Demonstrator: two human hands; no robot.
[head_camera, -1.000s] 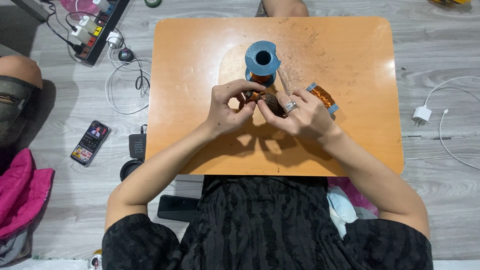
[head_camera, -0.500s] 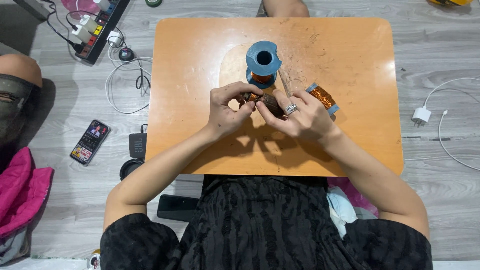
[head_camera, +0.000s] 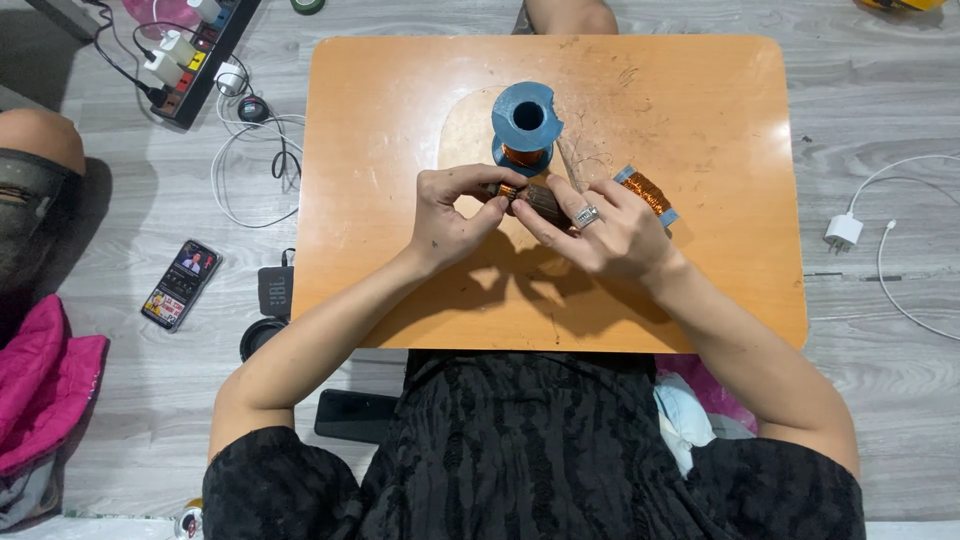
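A low orange wooden bench (head_camera: 700, 290), scuffed and scratched, stands on a grey plank floor (head_camera: 880, 380). Off to the left of the hands, a power strip (head_camera: 200, 60) with plugged chargers trails cables, a phone (head_camera: 181, 284) lies screen-up, and pink cloth (head_camera: 40, 390) is heaped. To the right, a white charger (head_camera: 843, 232) lies with its cord. The light is even, the shadows soft.

Over an orange worktop (head_camera: 380, 150), the left hand (head_camera: 450, 215) and right hand (head_camera: 610, 235) pinch a small dark coil piece (head_camera: 535, 200) between their fingertips. A blue spool (head_camera: 527, 125) of copper wire stands just behind; a smaller copper-wound bobbin (head_camera: 648, 192) lies beside the right hand.
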